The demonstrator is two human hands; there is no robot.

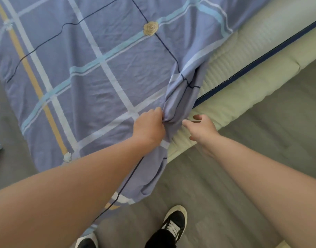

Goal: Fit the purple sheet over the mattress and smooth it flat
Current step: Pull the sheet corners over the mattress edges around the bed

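1. Since the head camera is the only view I have, I read everything from it; the purple cotton sheet with pale blue, white and mustard check stripes (pixel 92 72) lies spread across most of the cream quilted mattress with dark blue piping (pixel 230 61), but its near right corner is bunched into a twisted rope of cloth rather than pulled over the mattress corner.
2. My left hand (pixel 150 126) is closed in a fist around that bunched corner, gripping the fabric just where it gathers; my right hand (pixel 201 128) is open, fingers spread, just beside the bunch and over the bare mattress edge, holding nothing.
3. The rest of that corner hangs off the bed toward the grey wood-look floor (pixel 261 158), near my black and white canvas shoe (pixel 176 222); a strip of mattress along the right side is uncovered.
4. To do this step well, I judge the right hand should take the loose hem below the left fist, so the two hands can open the twist out before any pulling; tugging on a rope of cloth would only drag wrinkles across the top.
5. I would then draw the corner outward and down over the mattress corner, keeping the stripes square to the edge; whether the hem is elasticated I cannot tell.
6. The risk I see is the far side creeping off as I pull; a slow, even draw guards against that, and the creases near the beige rose motif (pixel 151 28) can be smoothed afterwards.
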